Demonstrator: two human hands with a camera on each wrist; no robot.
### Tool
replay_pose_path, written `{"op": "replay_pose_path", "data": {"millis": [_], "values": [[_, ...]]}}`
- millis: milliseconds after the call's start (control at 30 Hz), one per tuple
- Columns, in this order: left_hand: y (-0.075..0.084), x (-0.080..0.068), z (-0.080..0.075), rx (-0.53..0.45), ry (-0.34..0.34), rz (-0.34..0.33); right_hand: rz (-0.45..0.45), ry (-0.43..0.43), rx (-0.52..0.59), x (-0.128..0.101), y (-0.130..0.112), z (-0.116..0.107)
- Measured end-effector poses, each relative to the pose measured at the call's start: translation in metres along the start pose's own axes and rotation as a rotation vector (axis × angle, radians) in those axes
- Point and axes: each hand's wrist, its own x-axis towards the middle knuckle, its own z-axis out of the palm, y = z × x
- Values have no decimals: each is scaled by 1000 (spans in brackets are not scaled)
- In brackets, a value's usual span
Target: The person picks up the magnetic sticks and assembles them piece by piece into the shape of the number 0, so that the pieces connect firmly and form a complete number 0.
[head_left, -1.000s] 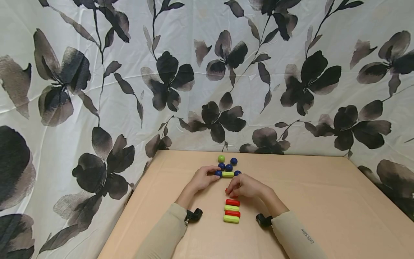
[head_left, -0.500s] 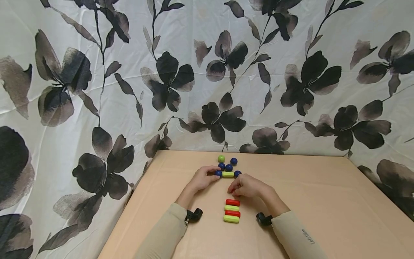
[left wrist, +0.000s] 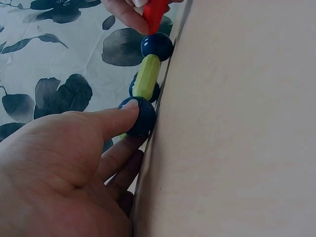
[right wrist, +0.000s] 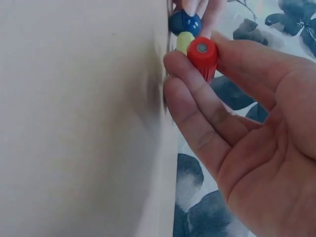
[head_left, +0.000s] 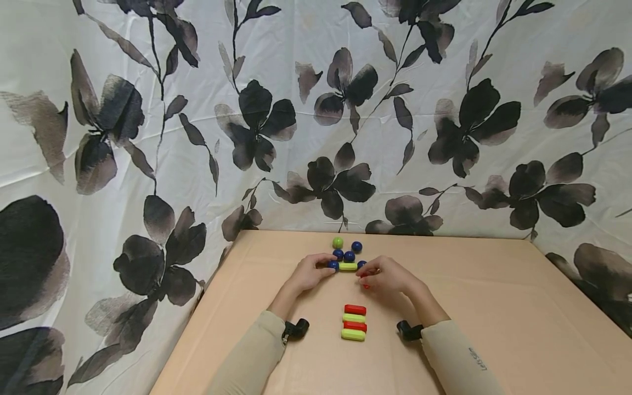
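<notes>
My left hand (head_left: 308, 272) pinches a blue ball (left wrist: 142, 118) between thumb and fingers. This ball sits at one end of a yellow-green rod (left wrist: 147, 78), and a second blue ball (left wrist: 157, 48) is at the rod's other end. In my right hand (head_left: 390, 275) a red rod (right wrist: 203, 52) with a metal disc in its end is pinched between thumb and fingers. The left wrist view shows the red rod's far end at the second ball; whether they touch I cannot tell.
Beyond the hands lie a green ball (head_left: 338, 242) and several blue balls (head_left: 356, 247). Nearer, a column of red rods (head_left: 355, 310) and yellow-green rods (head_left: 353, 334) lies on the tan table (head_left: 494, 329). Flowered cloth (head_left: 316, 137) hangs behind the table.
My right hand has carried the red rod away from above the rod column, forward and slightly right to the right-hand blue ball. The left hand has stayed in place.
</notes>
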Motion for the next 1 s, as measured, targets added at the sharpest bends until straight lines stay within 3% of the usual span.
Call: {"op": "replay_pose_path", "data": {"millis": [433,1000], "values": [[0,-1,0,11,5,3,74,36,49,2,7,3],[0,-1,-1,26,2,-1,82,21,87,1,8,5]]}}
